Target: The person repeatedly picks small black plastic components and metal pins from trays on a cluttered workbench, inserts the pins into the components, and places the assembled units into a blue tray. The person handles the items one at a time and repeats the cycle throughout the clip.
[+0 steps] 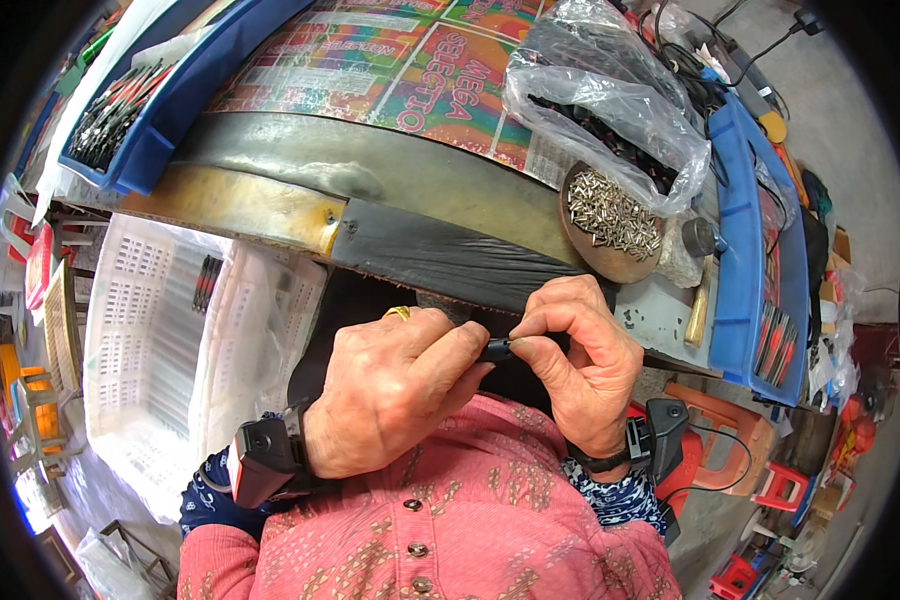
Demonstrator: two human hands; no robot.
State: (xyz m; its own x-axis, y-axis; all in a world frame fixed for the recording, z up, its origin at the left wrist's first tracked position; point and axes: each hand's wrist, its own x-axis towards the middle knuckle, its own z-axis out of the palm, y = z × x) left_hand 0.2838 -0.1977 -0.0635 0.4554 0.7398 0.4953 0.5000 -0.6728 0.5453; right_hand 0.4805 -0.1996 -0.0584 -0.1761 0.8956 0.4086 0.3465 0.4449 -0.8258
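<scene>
Just in front of the table edge, my two hands meet at a short black cylindrical piece [494, 350]. My left hand [395, 385] is closed around it, with thumb and forefinger pressed together. At its other end, the fingertips of my right hand [580, 360] pinch; whether they also hold some smaller part is too small to tell. Much of the piece is hidden by the fingers. Beyond my right hand a brown bowl [615, 266] holds many small silvery metal pins [610, 212].
A clear plastic bag [610, 70] of black parts lies behind the bowl. Blue bins [165, 140] with slim black and red pieces stand left and right, the right blue bin [735, 250] reaching the table's side. A white plastic basket [135, 350] sits at my left.
</scene>
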